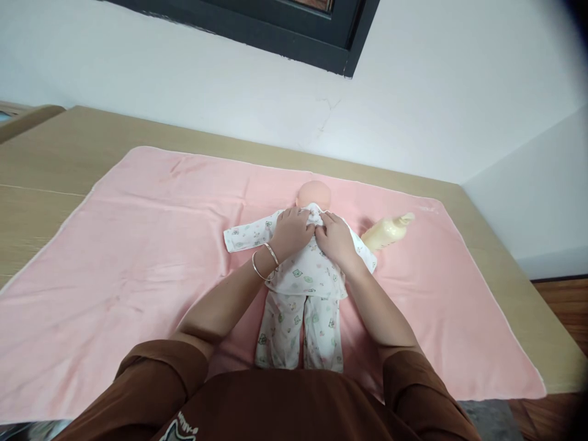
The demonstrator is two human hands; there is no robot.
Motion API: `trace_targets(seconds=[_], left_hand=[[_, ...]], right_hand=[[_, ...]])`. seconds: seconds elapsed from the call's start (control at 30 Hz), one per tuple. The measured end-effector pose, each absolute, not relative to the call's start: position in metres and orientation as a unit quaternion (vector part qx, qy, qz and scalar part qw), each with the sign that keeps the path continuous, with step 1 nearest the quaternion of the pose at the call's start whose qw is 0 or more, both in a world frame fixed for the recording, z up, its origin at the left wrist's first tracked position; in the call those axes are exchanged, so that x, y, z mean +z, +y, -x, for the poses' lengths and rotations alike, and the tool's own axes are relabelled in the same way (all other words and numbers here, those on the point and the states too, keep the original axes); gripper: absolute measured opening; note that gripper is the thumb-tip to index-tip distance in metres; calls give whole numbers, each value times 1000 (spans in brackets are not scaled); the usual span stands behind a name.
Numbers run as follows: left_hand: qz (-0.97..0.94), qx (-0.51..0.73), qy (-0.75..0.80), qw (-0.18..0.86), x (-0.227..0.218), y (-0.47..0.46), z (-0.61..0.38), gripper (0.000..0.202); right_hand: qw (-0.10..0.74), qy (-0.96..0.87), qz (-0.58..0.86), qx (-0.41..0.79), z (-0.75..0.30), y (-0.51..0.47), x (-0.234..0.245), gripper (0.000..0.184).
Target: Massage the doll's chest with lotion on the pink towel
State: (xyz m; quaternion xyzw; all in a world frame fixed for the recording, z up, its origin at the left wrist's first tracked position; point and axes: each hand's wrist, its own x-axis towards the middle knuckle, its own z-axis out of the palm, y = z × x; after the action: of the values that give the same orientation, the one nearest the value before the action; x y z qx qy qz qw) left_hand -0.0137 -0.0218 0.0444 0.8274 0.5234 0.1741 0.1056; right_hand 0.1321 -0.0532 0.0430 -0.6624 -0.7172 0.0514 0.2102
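Observation:
A baby doll (314, 193) lies on a pink blanket (174, 220), its bald head toward the wall. It wears a white pajama top (305, 272) with small green prints and matching pants (281, 327). At the upper chest, just below the neck, my left hand (293, 233) has its fingers bent on the top's bunched fabric. My right hand (336, 236) grips the same gathered part from the other side, the two thumbs close together. The fingertips are partly hidden in the cloth. One sleeve stretches out to the left; the other is partly behind my right hand.
A pale yellow pump bottle (388, 231) lies on its side on the blanket, right of the doll. Under the blanket is a wooden table (498, 269). Behind it rise a white wall (404, 104) and a dark window frame (321, 52).

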Motion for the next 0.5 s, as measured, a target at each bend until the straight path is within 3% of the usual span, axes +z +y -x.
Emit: trace_targets(seconds=[0.3, 0.5], left_hand=[[-824, 175, 527, 108, 38, -14, 16, 41], [-848, 143, 501, 98, 44, -24, 17, 46]], right_hand=[[157, -702, 688, 95, -142, -45, 42, 61], [108, -725, 676, 77, -130, -56, 49, 58]])
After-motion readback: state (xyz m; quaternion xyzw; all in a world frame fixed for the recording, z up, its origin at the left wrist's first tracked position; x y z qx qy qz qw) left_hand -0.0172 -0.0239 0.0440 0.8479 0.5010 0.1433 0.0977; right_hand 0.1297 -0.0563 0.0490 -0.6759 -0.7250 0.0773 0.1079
